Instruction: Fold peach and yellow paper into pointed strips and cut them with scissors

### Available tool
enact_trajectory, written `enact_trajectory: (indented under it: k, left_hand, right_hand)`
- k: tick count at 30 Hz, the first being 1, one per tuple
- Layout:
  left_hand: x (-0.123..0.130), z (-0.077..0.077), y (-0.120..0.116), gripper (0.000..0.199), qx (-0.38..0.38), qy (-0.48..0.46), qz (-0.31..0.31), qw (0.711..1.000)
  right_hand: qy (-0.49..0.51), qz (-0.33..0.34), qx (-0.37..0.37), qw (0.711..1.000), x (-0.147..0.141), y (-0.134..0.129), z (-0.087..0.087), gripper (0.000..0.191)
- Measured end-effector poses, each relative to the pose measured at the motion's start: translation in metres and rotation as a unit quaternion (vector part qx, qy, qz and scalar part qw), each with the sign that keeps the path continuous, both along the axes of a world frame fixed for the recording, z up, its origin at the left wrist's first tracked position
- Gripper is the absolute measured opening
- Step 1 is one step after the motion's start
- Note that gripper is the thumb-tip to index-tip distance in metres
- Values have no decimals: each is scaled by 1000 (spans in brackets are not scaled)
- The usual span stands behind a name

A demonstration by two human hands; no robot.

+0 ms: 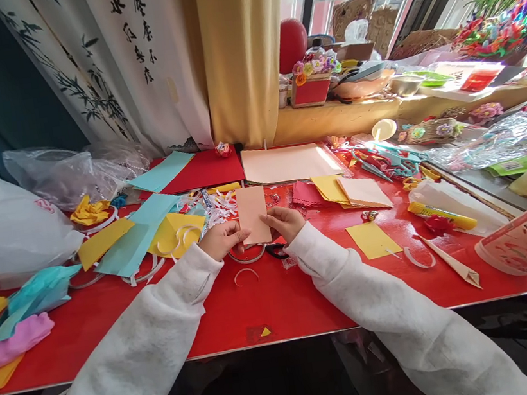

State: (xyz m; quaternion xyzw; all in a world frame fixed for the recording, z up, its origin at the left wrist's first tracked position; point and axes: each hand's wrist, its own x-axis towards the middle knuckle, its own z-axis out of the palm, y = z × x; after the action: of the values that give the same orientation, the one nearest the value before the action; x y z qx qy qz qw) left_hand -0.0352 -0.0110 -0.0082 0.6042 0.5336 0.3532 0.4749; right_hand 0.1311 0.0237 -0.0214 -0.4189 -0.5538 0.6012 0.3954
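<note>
card (252, 209) at wearer's 12 o'clock, over table (231, 318). left hand (223, 240) fingers pinch it at 8 o'clock, right hand (287, 221) fingers at 4. best keep both grips light, even; thin stock could crease.

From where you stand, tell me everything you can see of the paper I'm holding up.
The paper is a plain, pale peach rectangle, taller than wide, matte and seemingly flat. It stands roughly upright above the red table. The left hand pinches its lower left edge, the right hand its right edge. I can't see its back.
</note>
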Motion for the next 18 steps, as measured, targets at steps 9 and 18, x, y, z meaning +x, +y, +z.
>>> enact_trajectory:
  k: [9, 18]
  left_hand:
    - [0, 1, 0, 36, -25, -62, 3, 998]
    - [-3, -9, 7, 49, 5, -77, 88, 993]
  right_hand:
    - [11, -28, 23, 999, 3, 2, -2, 32]
    - [12, -12, -12, 1000, 0, 1, 0, 23]
